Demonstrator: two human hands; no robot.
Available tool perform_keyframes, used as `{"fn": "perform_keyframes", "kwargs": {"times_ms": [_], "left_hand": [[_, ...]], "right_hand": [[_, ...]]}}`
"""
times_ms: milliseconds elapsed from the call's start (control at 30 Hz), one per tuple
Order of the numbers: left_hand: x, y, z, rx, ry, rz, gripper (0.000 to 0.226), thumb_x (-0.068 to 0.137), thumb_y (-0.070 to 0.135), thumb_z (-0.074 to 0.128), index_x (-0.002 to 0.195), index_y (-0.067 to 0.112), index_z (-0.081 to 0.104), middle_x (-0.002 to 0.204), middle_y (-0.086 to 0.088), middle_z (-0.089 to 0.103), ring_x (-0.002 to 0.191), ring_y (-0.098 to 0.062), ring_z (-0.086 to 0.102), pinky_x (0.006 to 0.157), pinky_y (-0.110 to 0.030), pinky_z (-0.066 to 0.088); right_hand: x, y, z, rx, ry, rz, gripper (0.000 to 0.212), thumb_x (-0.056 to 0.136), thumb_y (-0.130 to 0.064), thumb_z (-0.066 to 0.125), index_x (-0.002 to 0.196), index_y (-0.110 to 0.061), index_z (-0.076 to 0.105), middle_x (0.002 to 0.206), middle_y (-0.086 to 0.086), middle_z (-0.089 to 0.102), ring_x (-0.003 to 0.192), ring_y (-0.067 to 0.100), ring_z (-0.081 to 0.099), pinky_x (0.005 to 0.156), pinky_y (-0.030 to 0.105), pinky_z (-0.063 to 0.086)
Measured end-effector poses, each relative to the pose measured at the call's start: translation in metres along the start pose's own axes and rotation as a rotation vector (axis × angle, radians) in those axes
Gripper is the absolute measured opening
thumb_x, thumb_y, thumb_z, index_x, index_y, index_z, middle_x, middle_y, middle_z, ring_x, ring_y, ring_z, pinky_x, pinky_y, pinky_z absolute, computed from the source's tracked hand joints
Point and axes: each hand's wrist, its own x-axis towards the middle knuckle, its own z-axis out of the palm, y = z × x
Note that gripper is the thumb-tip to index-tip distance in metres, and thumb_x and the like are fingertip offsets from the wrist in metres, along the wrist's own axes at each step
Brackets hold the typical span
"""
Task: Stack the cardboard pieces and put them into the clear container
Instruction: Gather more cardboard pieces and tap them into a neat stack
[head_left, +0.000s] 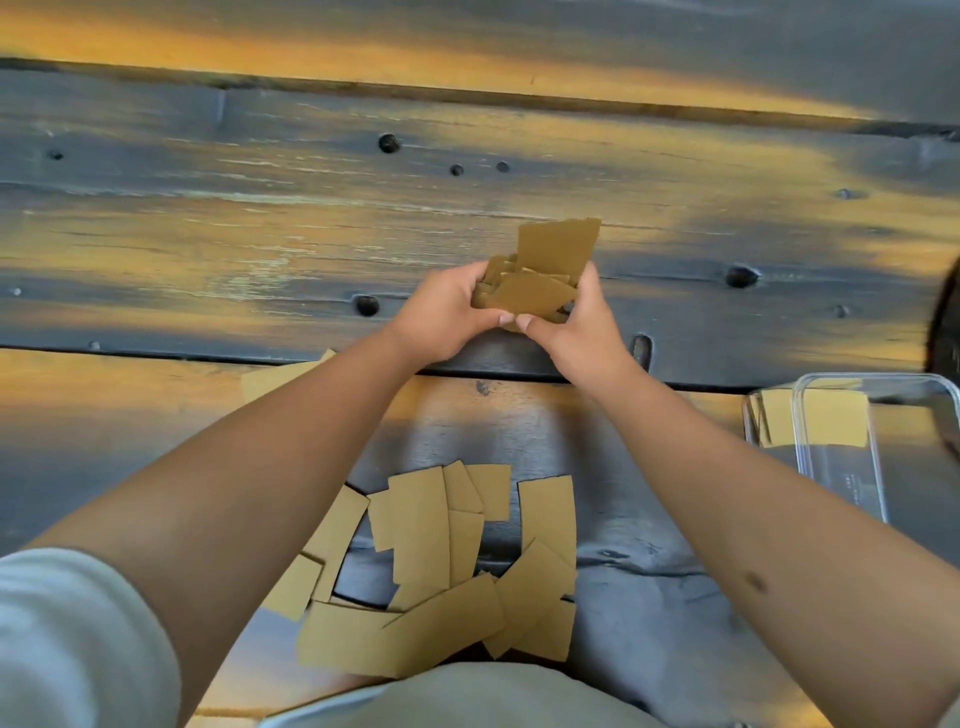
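Nearest to me, at the near edge of the surface (208, 218) between my forearms, a loose scatter of cardboard pieces (441, 571) lies overlapping and unsorted, none of it squared up; I judge this the largest share of the work still to do. A little farther, off toward the left edge, one more flat piece (275, 376) shows partly under my left forearm. To the right, near the right edge, the clear container (883, 447) sits open, and I can see a few pieces (815, 418) already in it or just against its left end; through the clear wall I cannot tell which, nor how many. Farther out, about the middle of the surface, my left hand (441, 317) and right hand (582, 327) are closed from both sides on a bundle of pieces (540, 286), thumbs meeting at its near edge and fingers wrapped behind. The bundle is held up off the surface and is still ragged: one piece stands up above the rest and others poke out at angles. So, as I read it, the task is early to midway: one handful gathered but not yet squared, a small amount possibly boxed, and the near scatter untouched. Beyond the hands the surface carries nothing else.
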Motion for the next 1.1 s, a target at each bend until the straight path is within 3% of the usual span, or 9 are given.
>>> {"fn": "perform_keyframes", "kwargs": {"times_ms": [133, 233, 333, 433, 533, 633, 800, 933, 1100], "left_hand": [[0.005, 0.003, -0.024, 0.123, 0.1, 0.032, 0.038, 0.081, 0.017, 0.075, 0.106, 0.04, 0.059, 0.088, 0.025, 0.065, 0.08, 0.014, 0.059, 0.069, 0.0, 0.039], [0.004, 0.001, -0.027, 0.24, 0.097, 0.075, 0.032, 0.082, 0.018, 0.072, 0.108, 0.031, 0.06, 0.082, 0.022, 0.063, 0.076, 0.011, 0.058, 0.066, -0.001, 0.036], [0.004, -0.002, -0.022, 0.3, 0.089, 0.118, 0.024, 0.081, 0.015, 0.068, 0.093, 0.029, 0.053, 0.081, 0.009, 0.064, 0.076, -0.009, 0.062, 0.061, -0.007, 0.036], [0.004, -0.007, -0.022, 0.181, 0.131, 0.031, 0.036, 0.078, 0.015, 0.074, 0.105, 0.031, 0.058, 0.086, 0.016, 0.064, 0.079, 0.002, 0.061, 0.067, -0.004, 0.039], [0.0, -0.012, -0.02, 0.048, 0.138, -0.037, 0.044, 0.077, 0.014, 0.076, 0.109, 0.037, 0.055, 0.094, 0.02, 0.063, 0.082, 0.012, 0.059, 0.072, -0.004, 0.041], [-0.002, -0.014, -0.011, 0.016, 0.117, 0.001, 0.047, 0.076, 0.011, 0.076, 0.109, 0.034, 0.053, 0.094, 0.02, 0.061, 0.081, 0.016, 0.055, 0.071, -0.002, 0.038], [0.004, -0.013, 0.002, -0.04, 0.185, -0.079, 0.061, 0.072, 0.02, 0.08, 0.124, 0.028, 0.049, 0.118, -0.001, 0.058, 0.114, -0.021, 0.053, 0.098, -0.039, 0.044], [0.007, -0.007, 0.004, -0.174, 0.235, -0.139, 0.057, 0.076, 0.045, 0.073, 0.125, 0.039, 0.045, 0.128, 0.003, 0.053, 0.123, -0.016, 0.045, 0.105, -0.037, 0.039], [0.011, -0.005, 0.011, -0.277, 0.347, -0.136, 0.034, 0.098, 0.047, 0.041, 0.1, 0.022, 0.064, 0.109, -0.004, 0.065, 0.108, -0.02, 0.057, 0.098, -0.049, 0.044]], "right_hand": [[-0.006, -0.027, -0.003, -0.198, 0.284, -0.237, 0.1, 0.072, -0.034, 0.08, 0.147, -0.02, 0.017, 0.151, 0.007, 0.023, 0.139, 0.016, 0.024, 0.114, 0.035, 0.023], [-0.004, -0.053, 0.004, -0.733, 0.377, -0.662, 0.078, 0.074, -0.05, 0.069, 0.14, -0.028, 0.035, 0.15, 0.011, 0.025, 0.138, 0.036, 0.021, 0.11, 0.055, 0.026], [0.008, -0.061, 0.01, -1.005, 0.218, -0.631, 0.057, 0.079, -0.05, 0.061, 0.131, -0.029, 0.051, 0.141, 0.008, 0.043, 0.132, 0.036, 0.031, 0.102, 0.061, 0.033], [0.017, -0.048, 0.004, -0.65, 0.104, -0.334, 0.032, 0.085, -0.033, 0.065, 0.114, -0.02, 0.063, 0.118, 0.003, 0.058, 0.111, 0.021, 0.051, 0.095, 0.034, 0.04], [0.018, -0.032, 0.004, -0.155, 0.155, -0.088, 0.014, 0.087, -0.029, 0.066, 0.097, -0.022, 0.061, 0.097, -0.006, 0.061, 0.092, 0.008, 0.056, 0.085, 0.028, 0.044], [0.013, -0.02, 0.021, 0.031, 0.16, 0.057, 0.029, 0.08, -0.051, 0.064, 0.088, -0.025, 0.054, 0.085, -0.009, 0.058, 0.074, 0.001, 0.054, 0.071, 0.022, 0.043], [0.02, -0.023, 0.044, 0.124, 0.33, 0.186, 0.048, 0.064, -0.075, 0.054, 0.076, -0.029, 0.054, 0.077, -0.011, 0.064, 0.072, 0.006, 0.059, 0.067, 0.028, 0.045], [0.03, -0.021, 0.045, 0.388, 0.458, 0.231, 0.033, 0.075, -0.055, 0.059, 0.066, -0.024, 0.051, 0.061, -0.015, 0.058, 0.059, 0.002, 0.054, 0.064, 0.028, 0.043], [0.038, -0.018, 0.04, 0.669, 0.561, 0.245, 0.014, 0.088, -0.029, 0.06, 0.081, -0.017, 0.056, 0.083, 0.005, 0.058, 0.078, 0.019, 0.053, 0.081, 0.046, 0.052]]}}
